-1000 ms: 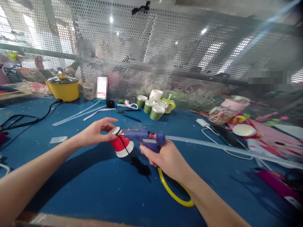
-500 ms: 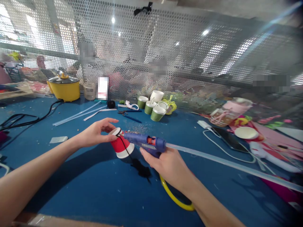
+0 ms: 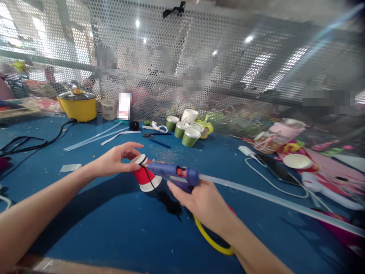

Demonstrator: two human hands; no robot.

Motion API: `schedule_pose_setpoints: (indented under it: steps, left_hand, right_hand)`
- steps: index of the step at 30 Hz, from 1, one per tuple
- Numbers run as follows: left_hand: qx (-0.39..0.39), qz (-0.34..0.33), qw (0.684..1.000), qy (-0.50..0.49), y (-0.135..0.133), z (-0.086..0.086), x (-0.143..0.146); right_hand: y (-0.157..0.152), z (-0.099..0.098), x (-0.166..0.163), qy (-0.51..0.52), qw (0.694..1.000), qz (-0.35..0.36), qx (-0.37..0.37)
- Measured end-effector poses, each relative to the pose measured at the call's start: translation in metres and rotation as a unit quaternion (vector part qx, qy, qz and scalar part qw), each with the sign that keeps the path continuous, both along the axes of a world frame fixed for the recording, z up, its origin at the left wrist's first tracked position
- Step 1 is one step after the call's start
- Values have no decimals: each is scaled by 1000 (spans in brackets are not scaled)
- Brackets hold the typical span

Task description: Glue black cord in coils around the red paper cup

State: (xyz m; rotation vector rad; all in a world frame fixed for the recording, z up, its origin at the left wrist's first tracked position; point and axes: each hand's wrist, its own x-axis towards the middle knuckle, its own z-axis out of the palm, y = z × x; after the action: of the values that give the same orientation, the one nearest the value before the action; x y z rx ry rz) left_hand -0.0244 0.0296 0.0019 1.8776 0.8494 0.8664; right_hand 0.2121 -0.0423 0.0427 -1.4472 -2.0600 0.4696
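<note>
My left hand (image 3: 124, 159) is closed on a red and white paper cup (image 3: 144, 177), thumb near its upper rim. The cup stands upside down and a little tilted over the blue table. Black cord (image 3: 148, 176) runs round its upper end and down its side. Wrapped round the handle of a blue hot glue gun (image 3: 168, 170) is my right hand (image 3: 203, 201). The gun's nozzle points left and meets the cord near my left thumb. From its back a long clear glue stick (image 3: 256, 193) sticks out to the right.
Several green and white paper cups (image 3: 191, 137) stand at the back, near pliers (image 3: 156, 140). A yellow pot (image 3: 78, 106) and a jar (image 3: 108, 109) are at back left. To the right lie a phone (image 3: 276, 167) and craft pieces. A yellow hoop (image 3: 209, 239) lies by my right wrist.
The glue gun has shifted very slightly left, its nozzle closer to the cord at the cup's upper end. My left hand and the cup have barely moved.
</note>
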Motion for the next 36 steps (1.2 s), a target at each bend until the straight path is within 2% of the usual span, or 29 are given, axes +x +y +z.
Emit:
schedule_pose_setpoints:
  steps: [15,20,25,30,36]
  left_hand:
    - [-27,-34,999,-14,0,5,-2]
    - [-21,-42,999,-13,0,5,-3]
    - [-34,-64,997,-23,0,5,-5]
    - [-43,-73,996,-20,0,6,-7]
    - [-67,-98,992,-40,1,6,-8]
  right_hand:
    - [1,-2,1,-3,1000,-11,0]
    - [1,-1,0,1,1000,17,17]
    - [0,0,1,3,1000,-3,-3]
    - [-1,1,1,16,1000,19,7]
    - [2,3,1,24,1000,9,-10]
